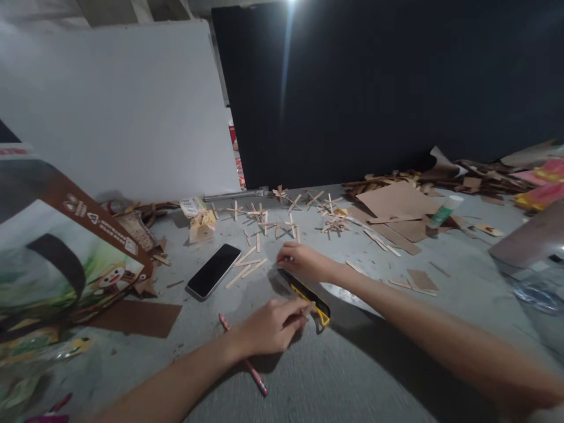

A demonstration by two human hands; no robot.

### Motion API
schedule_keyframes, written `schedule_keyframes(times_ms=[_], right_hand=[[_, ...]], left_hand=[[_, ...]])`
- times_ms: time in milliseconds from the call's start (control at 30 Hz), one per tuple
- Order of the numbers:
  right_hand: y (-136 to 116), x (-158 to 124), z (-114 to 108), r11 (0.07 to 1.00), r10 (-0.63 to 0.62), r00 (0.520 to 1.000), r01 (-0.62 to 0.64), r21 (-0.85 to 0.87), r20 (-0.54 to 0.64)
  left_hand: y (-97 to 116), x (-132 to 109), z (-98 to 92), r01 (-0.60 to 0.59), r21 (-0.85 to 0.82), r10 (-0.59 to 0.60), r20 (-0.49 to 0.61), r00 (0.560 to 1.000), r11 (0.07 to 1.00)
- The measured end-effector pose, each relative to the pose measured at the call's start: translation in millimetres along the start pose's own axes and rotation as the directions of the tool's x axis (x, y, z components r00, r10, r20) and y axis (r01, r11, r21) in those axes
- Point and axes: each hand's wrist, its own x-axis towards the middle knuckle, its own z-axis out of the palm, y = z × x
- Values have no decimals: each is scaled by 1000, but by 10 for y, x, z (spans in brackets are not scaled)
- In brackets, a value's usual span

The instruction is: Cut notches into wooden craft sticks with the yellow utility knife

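Observation:
My left hand (279, 324) pinches a short piece of wooden stick (309, 308) between thumb and fingers. It is close to the near end of a black-and-yellow tool (312, 298) that looks like a box cutter. At the tool's far end is my right hand (304, 261), its fingers curled together; what they hold, if anything, is hidden. Under my left wrist runs a pink pencil (258, 376). A phone (214, 270) with a dark screen lies to the left, and loose wooden sticks (253, 268) lie between it and my right hand.
Small crossed-stick shapes (294, 202) are scattered along the back. Brown cardboard sheets (396, 202) and a green-and-white glue stick (446, 211) lie at the right. A large printed bag (106, 229) stands at the left. White (118, 111) and black boards (388, 88) close off the back.

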Motion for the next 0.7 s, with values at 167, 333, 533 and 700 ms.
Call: schedule_keyframes(times_ms=[167, 333, 533, 700], right_hand=[[-51, 503, 375, 991, -131, 989, 133, -18, 67], [-9, 650, 569, 998, 2, 1000, -1, -59, 17], [118, 242, 426, 987, 158, 983, -157, 11, -99], [-88, -317, 281, 953, 280, 938, -246, 175, -206]], left_hand=[[-13, 42, -6, 137, -136, -144, -42, 989, 981], [-136, 71, 68, 212, -371, -265, -97, 959, 904], [-271, 136, 57, 128, -566, -367, -331, 869, 814], [-363, 194, -53, 162, -537, -430, -421, 799, 828]])
